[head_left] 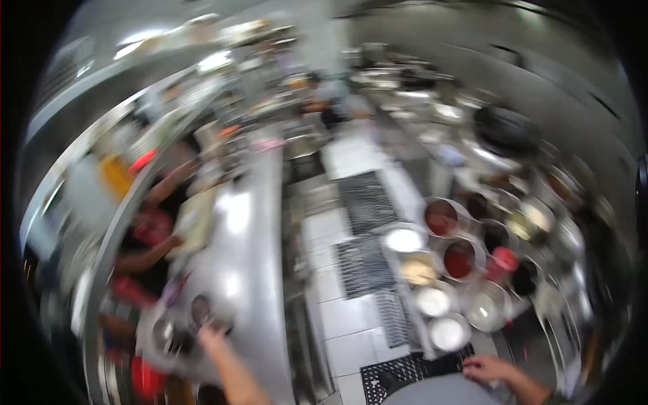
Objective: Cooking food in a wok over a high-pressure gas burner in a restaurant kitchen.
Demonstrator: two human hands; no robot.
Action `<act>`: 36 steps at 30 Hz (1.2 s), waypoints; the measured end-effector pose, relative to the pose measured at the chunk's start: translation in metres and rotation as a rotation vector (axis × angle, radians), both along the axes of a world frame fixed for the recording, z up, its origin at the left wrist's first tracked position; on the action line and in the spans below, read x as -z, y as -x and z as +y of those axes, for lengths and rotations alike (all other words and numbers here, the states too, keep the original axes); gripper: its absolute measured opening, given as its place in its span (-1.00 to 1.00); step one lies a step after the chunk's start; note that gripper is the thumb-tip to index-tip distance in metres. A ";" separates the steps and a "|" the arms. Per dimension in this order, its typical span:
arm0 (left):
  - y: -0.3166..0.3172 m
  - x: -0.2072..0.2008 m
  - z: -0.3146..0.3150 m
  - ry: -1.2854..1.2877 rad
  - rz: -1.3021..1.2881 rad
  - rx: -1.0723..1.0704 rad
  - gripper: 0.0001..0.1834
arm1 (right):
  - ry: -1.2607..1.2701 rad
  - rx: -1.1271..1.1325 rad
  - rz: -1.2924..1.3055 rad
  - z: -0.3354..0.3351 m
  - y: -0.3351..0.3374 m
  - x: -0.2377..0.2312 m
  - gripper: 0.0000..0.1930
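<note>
Frame was motion-blurred. Our left hand (pixel 210 335) reached up-left onto the steel counter (pixel 250 270), fingertips touching or just short of 1 small dark round container (pixel 200 309); a 2nd dark container (pixel 165 334) sat just left of it. Left hand's fingers looked extended, but we couldn't tell the grip. Right hand (pixel 489 369) rested low, fingers loosely curled on a grey rounded thing (pixel 439 391), well apart from both containers. Left was clearly nearer.

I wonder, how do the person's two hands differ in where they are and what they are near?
The left hand reaches forward onto the steel counter, by small dark bowls; the right hand sits low, at a grey rounded thing below the round tubs. Both are bare and blurred; their grip is unclear.
</note>
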State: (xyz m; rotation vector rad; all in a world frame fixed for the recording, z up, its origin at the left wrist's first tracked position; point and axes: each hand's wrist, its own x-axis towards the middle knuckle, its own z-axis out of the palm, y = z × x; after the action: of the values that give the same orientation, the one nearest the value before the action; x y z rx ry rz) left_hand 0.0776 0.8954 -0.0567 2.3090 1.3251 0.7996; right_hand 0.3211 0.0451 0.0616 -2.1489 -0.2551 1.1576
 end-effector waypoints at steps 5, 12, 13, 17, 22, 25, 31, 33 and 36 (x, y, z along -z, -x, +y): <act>-0.109 -0.005 0.040 0.488 -1.152 0.237 -0.64 | 0.256 0.013 -0.125 -0.073 0.020 0.040 -0.56; -0.243 -0.105 -0.141 0.973 -1.303 -0.079 -0.51 | 0.402 0.157 -0.047 -0.140 0.083 0.092 -0.49; -0.216 -0.149 -0.252 1.025 -1.112 0.124 -0.40 | 0.414 0.196 -0.043 -0.148 0.087 0.093 -0.49; -0.228 -0.249 -0.445 0.896 -0.829 0.606 -0.53 | 0.331 0.145 -0.266 -0.141 0.039 0.050 -0.58; -0.236 -0.260 -0.617 0.644 -0.382 1.241 -0.72 | 0.176 0.464 -0.688 -0.168 -0.038 -0.058 -0.70; -0.255 -0.295 -0.696 0.571 -0.213 1.456 -0.74 | 0.150 0.647 -0.942 -0.223 -0.073 -0.108 -0.75; -0.376 -0.279 -0.805 0.205 -0.153 1.410 -0.78 | 0.166 0.986 -1.149 -0.371 -0.093 -0.169 -0.81; -0.442 -0.272 -0.833 0.284 -0.113 1.324 -0.79 | 0.126 1.239 -1.189 -0.440 -0.084 -0.159 -0.83; -0.568 -0.235 -0.839 0.218 0.022 1.187 -0.80 | 0.294 1.383 -1.240 -0.575 -0.041 -0.130 -0.74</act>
State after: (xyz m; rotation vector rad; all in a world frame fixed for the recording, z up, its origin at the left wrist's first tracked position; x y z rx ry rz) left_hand 0.6451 0.0565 0.1780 2.3413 -0.0994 0.1943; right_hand 0.3619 -0.5304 0.1917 -2.1784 0.8167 -0.9663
